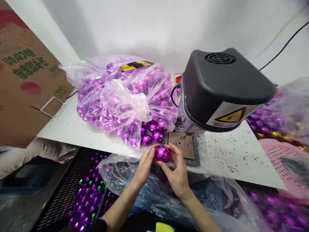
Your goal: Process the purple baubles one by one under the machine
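Note:
A shiny faceted purple ball (162,153) is held between both hands at the front edge of the white table (227,158). My left hand (145,165) pinches its left side and my right hand (175,169) cups its right side. Just behind them, a large clear plastic bag (123,96) full of the same purple balls lies open, with a few loose balls (152,138) spilling out at its mouth. A black machine (222,87) with a yellow warning label overhangs a brown pad (184,145) to the right of the ball.
A cardboard box (26,80) stands at the left. A black mesh crate (84,193) with purple and green balls sits below the table. Another clear bag (169,193) lies under my wrists. At the right are a pink basket (285,154) and more bagged balls (270,122).

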`<action>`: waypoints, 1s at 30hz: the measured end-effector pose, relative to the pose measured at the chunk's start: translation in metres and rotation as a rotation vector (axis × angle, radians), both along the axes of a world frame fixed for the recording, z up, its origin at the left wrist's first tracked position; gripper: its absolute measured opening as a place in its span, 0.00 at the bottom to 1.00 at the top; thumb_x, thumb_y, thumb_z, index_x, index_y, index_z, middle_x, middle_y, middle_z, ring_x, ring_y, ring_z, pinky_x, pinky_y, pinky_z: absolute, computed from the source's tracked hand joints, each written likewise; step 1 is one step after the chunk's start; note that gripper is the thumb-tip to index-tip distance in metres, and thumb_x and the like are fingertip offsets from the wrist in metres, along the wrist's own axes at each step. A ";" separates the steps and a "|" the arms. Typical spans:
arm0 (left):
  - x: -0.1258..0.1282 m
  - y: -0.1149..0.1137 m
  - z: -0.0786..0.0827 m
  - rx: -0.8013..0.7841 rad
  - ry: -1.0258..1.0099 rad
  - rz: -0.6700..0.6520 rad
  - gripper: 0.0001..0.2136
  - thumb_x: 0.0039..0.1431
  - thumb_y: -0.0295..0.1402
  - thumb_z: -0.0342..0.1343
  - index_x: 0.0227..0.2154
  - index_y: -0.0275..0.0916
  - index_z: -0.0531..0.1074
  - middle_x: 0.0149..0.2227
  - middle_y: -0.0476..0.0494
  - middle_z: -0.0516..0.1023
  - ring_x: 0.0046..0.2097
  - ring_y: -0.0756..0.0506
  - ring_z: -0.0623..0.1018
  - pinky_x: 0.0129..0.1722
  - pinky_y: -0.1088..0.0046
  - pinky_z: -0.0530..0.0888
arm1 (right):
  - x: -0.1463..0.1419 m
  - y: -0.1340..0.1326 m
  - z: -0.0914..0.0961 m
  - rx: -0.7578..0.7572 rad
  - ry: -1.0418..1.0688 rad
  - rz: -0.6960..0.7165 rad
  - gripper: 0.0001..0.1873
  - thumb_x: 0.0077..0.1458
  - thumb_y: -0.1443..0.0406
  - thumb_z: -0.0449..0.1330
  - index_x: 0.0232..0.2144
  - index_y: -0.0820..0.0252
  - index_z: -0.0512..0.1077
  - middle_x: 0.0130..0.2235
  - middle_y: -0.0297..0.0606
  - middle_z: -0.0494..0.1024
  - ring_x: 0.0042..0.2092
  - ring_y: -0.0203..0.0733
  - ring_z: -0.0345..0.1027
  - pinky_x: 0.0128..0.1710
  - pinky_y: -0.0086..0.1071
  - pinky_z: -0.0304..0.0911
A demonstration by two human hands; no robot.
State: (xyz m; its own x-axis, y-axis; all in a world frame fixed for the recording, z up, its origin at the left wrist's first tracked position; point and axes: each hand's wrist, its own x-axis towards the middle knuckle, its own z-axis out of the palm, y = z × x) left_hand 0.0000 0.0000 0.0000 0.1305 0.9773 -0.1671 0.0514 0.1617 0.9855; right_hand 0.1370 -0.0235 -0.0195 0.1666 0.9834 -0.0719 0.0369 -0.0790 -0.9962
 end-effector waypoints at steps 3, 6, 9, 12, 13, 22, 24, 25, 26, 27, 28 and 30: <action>0.002 -0.002 0.008 0.076 -0.021 -0.157 0.22 0.65 0.44 0.54 0.60 0.46 0.67 0.62 0.43 0.67 0.61 0.40 0.69 0.59 0.64 0.68 | 0.012 0.001 0.006 -0.031 0.022 -0.017 0.40 0.48 0.47 0.63 0.55 0.62 0.58 0.55 0.43 0.65 0.54 0.28 0.65 0.56 0.21 0.67; 0.007 0.001 0.011 0.092 -0.040 -0.312 0.26 0.62 0.40 0.60 0.62 0.49 0.64 0.63 0.43 0.66 0.59 0.40 0.70 0.58 0.65 0.69 | 0.022 0.002 0.012 -0.062 0.040 -0.004 0.38 0.48 0.44 0.62 0.51 0.65 0.60 0.50 0.44 0.69 0.49 0.29 0.68 0.50 0.21 0.69; 0.017 0.006 0.009 0.116 -0.047 -0.309 0.29 0.55 0.37 0.66 0.59 0.47 0.67 0.60 0.43 0.69 0.59 0.40 0.70 0.60 0.66 0.67 | 0.030 0.001 0.018 -0.082 0.044 0.030 0.39 0.48 0.42 0.61 0.50 0.66 0.63 0.50 0.45 0.69 0.48 0.31 0.69 0.49 0.23 0.70; 0.027 0.015 0.004 -0.030 -0.192 -0.235 0.25 0.54 0.40 0.67 0.53 0.42 0.70 0.51 0.43 0.75 0.50 0.43 0.76 0.49 0.69 0.74 | 0.045 -0.004 0.022 -0.094 0.033 0.030 0.38 0.53 0.40 0.54 0.53 0.63 0.65 0.54 0.45 0.67 0.53 0.33 0.68 0.52 0.25 0.71; 0.029 0.018 0.003 -0.114 -0.250 -0.225 0.24 0.56 0.43 0.65 0.53 0.40 0.69 0.47 0.43 0.76 0.44 0.45 0.78 0.43 0.70 0.75 | 0.053 -0.007 0.022 -0.097 0.027 0.001 0.38 0.55 0.39 0.51 0.55 0.61 0.64 0.55 0.44 0.67 0.55 0.33 0.67 0.52 0.25 0.71; 0.045 0.058 -0.002 -0.077 -0.049 -0.148 0.25 0.58 0.48 0.60 0.52 0.38 0.70 0.33 0.49 0.76 0.31 0.50 0.74 0.28 0.77 0.68 | 0.111 -0.020 0.016 -0.163 -0.024 -0.238 0.34 0.54 0.41 0.55 0.49 0.64 0.67 0.50 0.44 0.70 0.48 0.32 0.69 0.46 0.22 0.71; 0.052 0.062 -0.001 0.016 0.026 -0.164 0.22 0.59 0.45 0.59 0.52 0.39 0.70 0.42 0.46 0.78 0.40 0.47 0.76 0.38 0.73 0.72 | 0.110 -0.021 0.013 -0.183 -0.016 -0.224 0.35 0.53 0.41 0.56 0.48 0.65 0.68 0.48 0.45 0.71 0.46 0.32 0.70 0.46 0.23 0.71; 0.056 0.064 0.000 0.061 0.070 -0.171 0.21 0.60 0.44 0.59 0.52 0.39 0.69 0.45 0.45 0.78 0.44 0.46 0.77 0.44 0.71 0.73 | 0.109 -0.022 0.012 -0.192 -0.010 -0.213 0.35 0.53 0.41 0.56 0.48 0.66 0.68 0.48 0.46 0.71 0.45 0.32 0.70 0.46 0.23 0.71; 0.059 0.064 0.000 0.101 0.121 -0.178 0.20 0.60 0.43 0.58 0.52 0.39 0.69 0.46 0.45 0.78 0.46 0.45 0.77 0.48 0.69 0.72 | 0.108 -0.022 0.011 -0.199 -0.005 -0.203 0.36 0.53 0.41 0.56 0.48 0.66 0.68 0.47 0.46 0.71 0.45 0.32 0.70 0.45 0.24 0.71; 0.062 0.065 0.000 0.133 0.177 -0.187 0.20 0.61 0.42 0.58 0.53 0.40 0.69 0.46 0.45 0.79 0.47 0.45 0.77 0.49 0.68 0.72 | 0.107 -0.023 0.010 -0.204 0.000 -0.192 0.36 0.53 0.41 0.56 0.48 0.66 0.68 0.47 0.46 0.71 0.45 0.32 0.70 0.46 0.24 0.71; 0.065 0.065 0.000 0.159 0.236 -0.194 0.19 0.62 0.42 0.57 0.53 0.40 0.68 0.46 0.45 0.79 0.47 0.44 0.77 0.50 0.66 0.72 | 0.107 -0.023 0.009 -0.207 0.003 -0.184 0.36 0.53 0.41 0.56 0.48 0.66 0.68 0.47 0.46 0.71 0.45 0.32 0.70 0.46 0.24 0.71; 0.068 0.064 -0.002 0.224 0.348 -0.201 0.19 0.63 0.40 0.57 0.54 0.40 0.67 0.46 0.44 0.79 0.47 0.43 0.78 0.50 0.64 0.73 | 0.107 -0.023 0.009 -0.210 0.008 -0.173 0.36 0.53 0.41 0.55 0.49 0.65 0.68 0.47 0.46 0.71 0.46 0.33 0.70 0.46 0.24 0.71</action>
